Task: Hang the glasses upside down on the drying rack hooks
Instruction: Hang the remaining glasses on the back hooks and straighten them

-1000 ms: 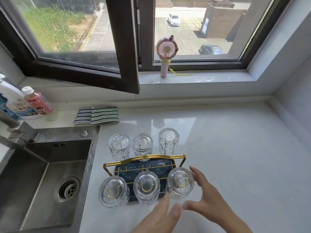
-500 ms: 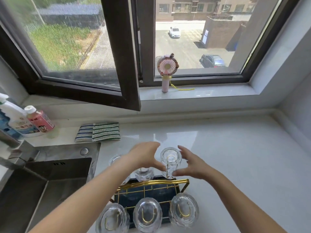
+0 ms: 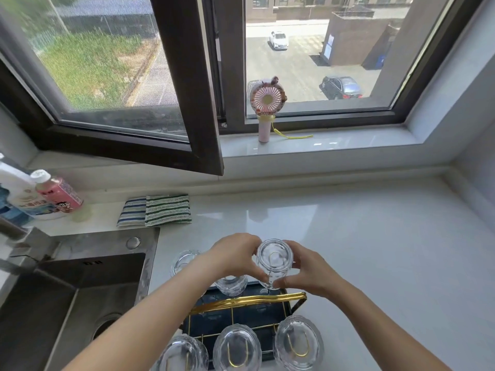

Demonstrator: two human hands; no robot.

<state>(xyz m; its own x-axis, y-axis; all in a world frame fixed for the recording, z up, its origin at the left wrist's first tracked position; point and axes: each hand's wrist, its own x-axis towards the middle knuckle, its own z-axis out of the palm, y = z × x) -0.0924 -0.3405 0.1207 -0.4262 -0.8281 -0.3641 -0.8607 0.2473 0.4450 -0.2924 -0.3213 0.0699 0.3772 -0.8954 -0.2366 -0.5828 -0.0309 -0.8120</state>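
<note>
A gold wire drying rack (image 3: pixel 249 301) with a dark tray stands on the white counter. Clear glasses hang upside down on its hooks: three in the near row (image 3: pixel 237 350) and three in the far row. My left hand (image 3: pixel 237 254) and my right hand (image 3: pixel 308 271) both clasp the far right glass (image 3: pixel 274 259), which is upside down on its gold hook. My left forearm covers part of the far middle glass (image 3: pixel 231 285) and the far left glass (image 3: pixel 184 261).
A steel sink (image 3: pixel 67 298) lies to the left of the rack. Striped cloths (image 3: pixel 155 210) and bottles (image 3: pixel 57 192) sit at the back left. A pink hand fan (image 3: pixel 266 103) stands on the window sill. An open window frame (image 3: pixel 187 84) juts over the counter.
Both hands moved from the near right glass out to the far row and closed around the far right glass. The view has shifted closer to the rack.
</note>
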